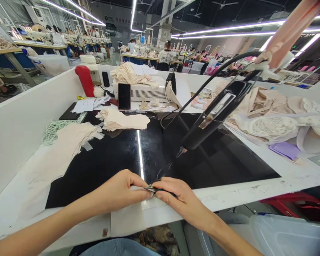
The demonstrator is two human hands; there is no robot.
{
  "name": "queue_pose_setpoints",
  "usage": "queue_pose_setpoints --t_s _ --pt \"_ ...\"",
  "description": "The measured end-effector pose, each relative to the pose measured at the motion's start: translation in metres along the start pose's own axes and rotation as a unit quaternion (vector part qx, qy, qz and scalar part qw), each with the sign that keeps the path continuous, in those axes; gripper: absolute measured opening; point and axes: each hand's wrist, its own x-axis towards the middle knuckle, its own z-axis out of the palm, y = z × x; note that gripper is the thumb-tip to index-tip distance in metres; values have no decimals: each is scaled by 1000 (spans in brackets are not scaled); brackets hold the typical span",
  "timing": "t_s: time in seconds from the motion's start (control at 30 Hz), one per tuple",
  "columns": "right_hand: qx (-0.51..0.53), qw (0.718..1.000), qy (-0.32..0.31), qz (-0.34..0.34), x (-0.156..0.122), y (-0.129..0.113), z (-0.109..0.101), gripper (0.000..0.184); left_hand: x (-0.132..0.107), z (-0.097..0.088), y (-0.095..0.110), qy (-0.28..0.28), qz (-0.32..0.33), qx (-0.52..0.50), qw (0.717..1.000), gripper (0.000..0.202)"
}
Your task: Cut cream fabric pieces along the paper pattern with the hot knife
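Your left hand (118, 190) pinched a small pale cloth (137, 188) over the glossy black panel's (117, 153) near edge, while your right hand (180, 199) gripped a pointed metal tool (150, 189) against it. Beyond, thin cream pieces (122, 120) lay layered on the worktop (216, 195).

A faded blue garment (120, 248) shows at the waist, while slender forearms (69, 215) and fingers (164, 185) are bare.
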Motion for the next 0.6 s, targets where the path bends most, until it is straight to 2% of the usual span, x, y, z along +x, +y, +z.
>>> queue_pose_setpoints --t_s 0.6 --pt "-21 1000 5 6 -1 -2 3 21 3 7 8 8 -46 -28 999 39"
